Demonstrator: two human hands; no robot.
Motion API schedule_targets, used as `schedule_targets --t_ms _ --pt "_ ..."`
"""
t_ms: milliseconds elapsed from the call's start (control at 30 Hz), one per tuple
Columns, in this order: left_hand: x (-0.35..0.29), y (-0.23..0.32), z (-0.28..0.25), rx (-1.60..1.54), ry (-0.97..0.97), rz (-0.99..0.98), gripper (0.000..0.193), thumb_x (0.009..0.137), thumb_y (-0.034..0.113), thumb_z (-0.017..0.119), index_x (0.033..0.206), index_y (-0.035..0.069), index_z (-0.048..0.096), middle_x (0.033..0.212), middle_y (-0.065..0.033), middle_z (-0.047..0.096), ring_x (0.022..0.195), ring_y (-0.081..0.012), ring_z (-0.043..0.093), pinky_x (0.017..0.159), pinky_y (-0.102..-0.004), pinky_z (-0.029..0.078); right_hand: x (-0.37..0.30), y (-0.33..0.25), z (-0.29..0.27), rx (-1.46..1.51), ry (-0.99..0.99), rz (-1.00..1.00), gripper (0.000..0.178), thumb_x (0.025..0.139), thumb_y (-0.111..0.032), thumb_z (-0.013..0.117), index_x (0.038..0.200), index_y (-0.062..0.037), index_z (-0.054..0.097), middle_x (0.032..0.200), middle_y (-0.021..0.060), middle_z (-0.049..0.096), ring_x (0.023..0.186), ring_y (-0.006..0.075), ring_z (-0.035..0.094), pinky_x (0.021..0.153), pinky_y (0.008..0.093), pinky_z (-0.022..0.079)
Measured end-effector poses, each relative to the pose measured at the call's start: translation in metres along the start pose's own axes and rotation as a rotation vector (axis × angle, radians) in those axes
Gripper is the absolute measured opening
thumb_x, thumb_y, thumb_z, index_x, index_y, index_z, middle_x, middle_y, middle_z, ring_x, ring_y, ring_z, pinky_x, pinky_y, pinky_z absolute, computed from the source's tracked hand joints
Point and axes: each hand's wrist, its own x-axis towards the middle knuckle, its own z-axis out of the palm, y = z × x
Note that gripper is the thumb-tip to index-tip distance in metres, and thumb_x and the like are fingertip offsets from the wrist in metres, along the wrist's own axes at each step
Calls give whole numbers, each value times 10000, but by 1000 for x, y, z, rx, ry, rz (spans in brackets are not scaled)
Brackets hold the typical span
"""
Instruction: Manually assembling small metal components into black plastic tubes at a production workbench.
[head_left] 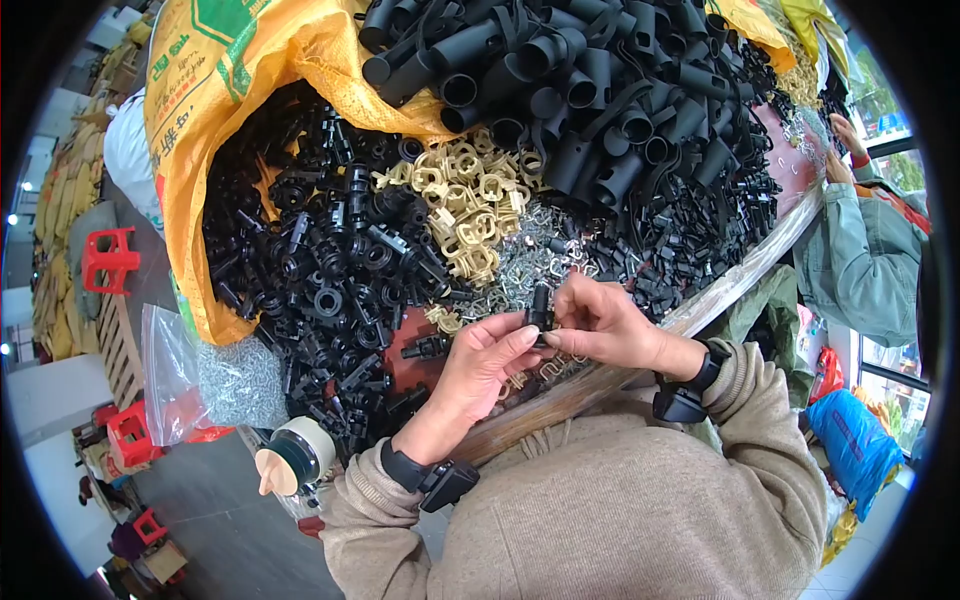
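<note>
Near the table's front edge my left hand [478,362] and my right hand [607,325] meet around a small black plastic part [540,308]. It stands roughly upright between the fingertips of both hands, its lower end hidden by them. Just beyond lie small silver metal pieces [530,245] and a heap of cream-coloured plastic rings [470,200]. Beside my left hand a black plastic fitting [427,347] rests on the reddish tabletop [412,372]. Black fittings [330,270] pile up to the left, and small black clips [660,265] spread to the right.
Large black tubes [560,80] are heaped at the back. A yellow woven sack [215,110] spills fittings at the left, near a clear bag of screws [240,385] and a lidded cup [295,455]. Another person's sleeve [865,260] shows at right. Red stools [110,262] stand on the floor.
</note>
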Motion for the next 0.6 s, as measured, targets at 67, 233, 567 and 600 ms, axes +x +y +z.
schedule_targets --t_ms 67,233,567,600 --pt "-3 -1 -5 -14 6 5 243 798 84 588 1017 -13 544 893 -105 613 759 -164 617 653 -229 524 5 6 5 72 -24 -6 145 757 -109 614 771 -37 488 657 39 475 565 167 480 517 271 384" --pt "-19 1 -20 -79 36 75 244 812 62 564 1040 -20 533 920 -92 606 781 -173 615 677 -224 514 34 9 3 -52 -146 -252 135 756 -110 601 790 -43 490 677 41 493 601 185 517 520 282 397" --pt "-19 -5 -23 -143 175 181 211 813 65 560 1006 -14 527 945 -151 601 805 -215 617 674 -240 528 68 14 5 -707 88 -504 216 756 -104 587 957 -40 544 709 43 511 629 183 553 512 283 428" --pt "-18 -5 -24 -147 168 190 208 814 65 559 1004 -13 527 945 -148 601 808 -216 616 676 -240 528 65 13 3 -532 68 -430 212 776 -117 580 968 -33 544 706 35 512 629 169 553 516 273 430"
